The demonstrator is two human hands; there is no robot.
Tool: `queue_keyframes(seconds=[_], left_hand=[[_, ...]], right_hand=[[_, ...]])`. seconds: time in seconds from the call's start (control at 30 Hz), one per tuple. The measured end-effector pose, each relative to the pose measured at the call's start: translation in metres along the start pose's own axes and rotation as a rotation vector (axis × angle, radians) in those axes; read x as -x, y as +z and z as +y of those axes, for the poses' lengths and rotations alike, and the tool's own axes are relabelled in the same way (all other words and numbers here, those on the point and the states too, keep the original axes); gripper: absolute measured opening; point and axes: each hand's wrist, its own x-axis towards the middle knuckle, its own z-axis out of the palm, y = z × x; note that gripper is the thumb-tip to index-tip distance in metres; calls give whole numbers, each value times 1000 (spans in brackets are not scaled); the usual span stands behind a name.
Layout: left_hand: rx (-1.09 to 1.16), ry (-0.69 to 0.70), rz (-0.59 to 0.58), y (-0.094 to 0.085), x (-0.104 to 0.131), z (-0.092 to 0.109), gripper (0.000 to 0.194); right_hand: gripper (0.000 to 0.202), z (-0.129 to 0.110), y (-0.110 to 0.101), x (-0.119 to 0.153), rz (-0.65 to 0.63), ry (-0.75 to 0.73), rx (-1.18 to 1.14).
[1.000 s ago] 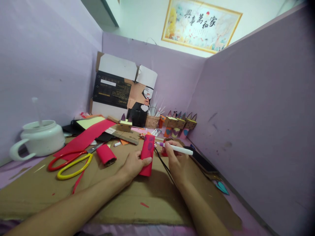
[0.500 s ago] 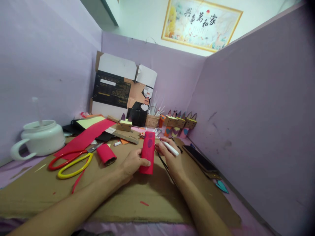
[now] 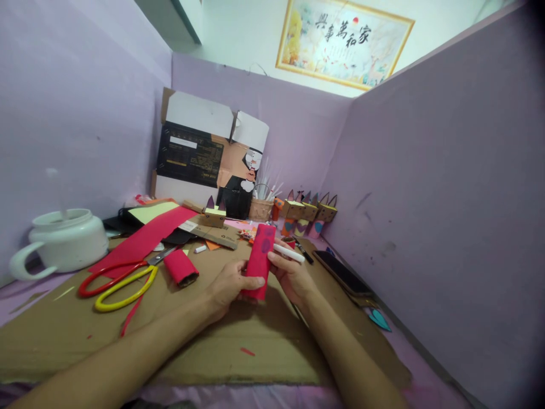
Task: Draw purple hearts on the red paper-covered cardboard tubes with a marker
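Observation:
My left hand [image 3: 233,285] grips the lower part of a red paper-covered tube [image 3: 258,264], its thumb pressed across the front. Dark purple spots mark the tube's upper half. At the tube's right side, my right hand [image 3: 292,276] holds a white marker [image 3: 289,252] between thumb and fingers, and its fingertips touch or nearly touch the tube. The marker's left end lies close against the tube, so I cannot make out its tip. A shorter red-covered tube [image 3: 181,268] lies to the left, beside scissors [image 3: 123,284] with one red and one yellow handle.
A cardboard sheet [image 3: 204,352] covers the table. On the left stands a white mug [image 3: 68,241]; red paper [image 3: 145,241] lies behind the scissors. Eared cardboard figures [image 3: 310,211] and a basket of white sticks [image 3: 261,209] stand at the back. A phone [image 3: 343,272] lies at right.
The red tube has tilted so its top leans right. My right hand has come closer to it, and the marker now lies more level. The view has shifted slightly.

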Motion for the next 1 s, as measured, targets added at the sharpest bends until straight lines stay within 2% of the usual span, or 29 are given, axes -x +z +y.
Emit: queue_keyframes(seconds=[0.13,0.27,0.4,0.5,0.7,0.87,1.0], left_hand=[[-128,-20,24,4,2,0,39],[-138,-37,69,5,2,1,28],[-110,-122,136,3,-2,-2,17],[-120,-157,155,1,-5,-4,13],[-115,-155,173,0,-7,-6,11],[-146,-153,167,0,-7,-5,9],[-149,-164,174,2,-5,-3,9]], right_hand=[[40,1,-1,-2,42,-43,15],[40,3,-2,-2,36,-104,140],[36,-4,-8,-1,188,-258,436],[33,-15,-10,4,255,-387,491],[24,-19,-2,22,123,-486,555],[13,-12,0,28,87,-428,638],[16,-9,-1,28,82,-379,723]])
